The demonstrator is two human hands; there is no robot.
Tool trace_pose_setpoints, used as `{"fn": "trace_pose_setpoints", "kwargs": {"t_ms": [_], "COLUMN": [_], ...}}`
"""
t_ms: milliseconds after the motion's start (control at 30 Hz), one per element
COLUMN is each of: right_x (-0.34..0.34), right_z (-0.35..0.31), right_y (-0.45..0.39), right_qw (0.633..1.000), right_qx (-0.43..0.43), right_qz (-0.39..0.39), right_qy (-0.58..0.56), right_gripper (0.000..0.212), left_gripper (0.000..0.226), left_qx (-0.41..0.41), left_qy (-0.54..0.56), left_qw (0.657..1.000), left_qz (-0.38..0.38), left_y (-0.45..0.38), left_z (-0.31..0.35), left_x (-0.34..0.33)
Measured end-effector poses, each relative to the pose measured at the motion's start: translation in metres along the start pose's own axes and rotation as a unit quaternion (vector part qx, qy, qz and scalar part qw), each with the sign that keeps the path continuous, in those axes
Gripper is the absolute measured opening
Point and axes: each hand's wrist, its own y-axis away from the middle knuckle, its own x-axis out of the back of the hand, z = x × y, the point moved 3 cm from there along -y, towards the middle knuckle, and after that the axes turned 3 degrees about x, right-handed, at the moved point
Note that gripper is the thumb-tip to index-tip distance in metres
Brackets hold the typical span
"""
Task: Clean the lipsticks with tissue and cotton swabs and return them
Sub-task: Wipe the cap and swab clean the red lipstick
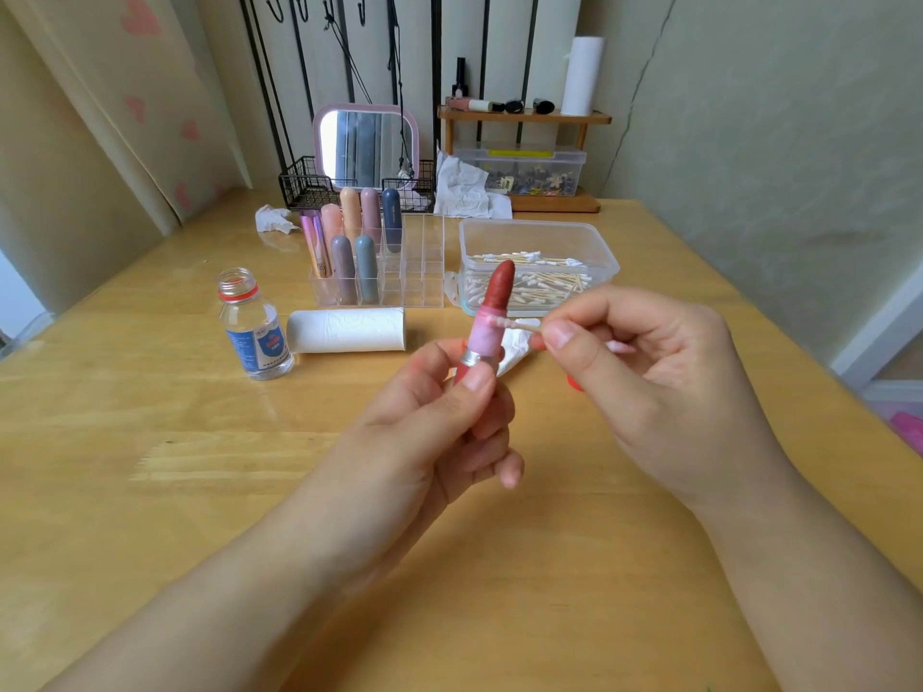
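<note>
The left hand point(439, 412) holds an open red lipstick with a pink tube point(492, 317) upright above the yellow wooden surface point(150, 467), fingers curled round its base. The right hand point(649, 372) pinches a thin cotton swab point(509, 324) whose tip touches the pink tube. Behind them stand a clear plastic box of cotton swabs point(537, 264), a clear rack of capped lipsticks point(374, 257) and a white tissue roll point(347, 331).

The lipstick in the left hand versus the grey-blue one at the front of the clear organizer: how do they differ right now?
The held lipstick is uncapped, its red bullet exposed; the grey-blue lipstick is capped. The held one is gripped by the left hand while the right hand touches a cotton swab to its pink collar; the grey-blue one stands untouched in an organizer compartment. Both stand roughly upright.
</note>
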Motion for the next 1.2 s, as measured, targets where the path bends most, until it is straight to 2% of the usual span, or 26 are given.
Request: {"fn": "trace_pose_setpoints", "kwargs": {"t_ms": [167,600,1200], "right_x": [-0.0021,0.0030,0.0011], "right_z": [-0.0022,0.0003,-0.0005], "right_y": [0.0009,-0.0004,-0.0008], "right_qw": [1.000,1.000,1.000], "right_qx": [0.004,-0.012,-0.009], "right_qz": [0.003,0.013,0.000], "right_qy": [0.020,0.000,-0.010], "right_gripper": [0.013,0.018,0.017], "left_gripper": [0.012,0.027,0.030], "left_qx": [-0.013,-0.014,-0.012], "left_qy": [-0.014,-0.021,0.002], "left_qw": [1.000,1.000,1.000], "left_qz": [0.007,0.010,0.003], "left_y": [0.0017,-0.0002,-0.0005], "left_z": [-0.0001,-0.0049,-0.0014], "left_x": [0.0001,0.0013,0.0015]}}
